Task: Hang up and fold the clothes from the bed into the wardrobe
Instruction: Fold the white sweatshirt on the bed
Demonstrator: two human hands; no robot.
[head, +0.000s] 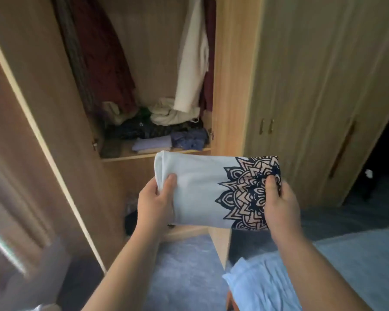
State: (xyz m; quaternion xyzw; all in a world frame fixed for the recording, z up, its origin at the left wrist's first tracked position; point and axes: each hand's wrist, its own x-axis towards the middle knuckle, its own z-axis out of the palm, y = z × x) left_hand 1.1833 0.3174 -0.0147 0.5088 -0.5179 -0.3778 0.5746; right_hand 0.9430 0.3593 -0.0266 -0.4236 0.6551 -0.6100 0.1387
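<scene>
Our left hand (155, 198) grips the plain end of a folded white cotton top with a dark navy mandala print (200, 189), thumb on top and fingers curled beneath. Our right hand (279, 200) pinches the printed end the same way. The bundle hangs in the air at the centre of the frame, its long axis running left to right between the two hands, and it rests on nothing.

Just above and slightly left of it lies the pale wooden shelf (153, 154) of the open light-oak wardrobe (229, 86). The shelf holds a folded lilac garment (152, 143) beside a crumpled blue-purple one (189, 139). We judge the left hand nearer the opening, so the bundle would go forward and leftward, plain end leading. A long cream garment (192, 63) hangs above the shelf at upper centre.
</scene>
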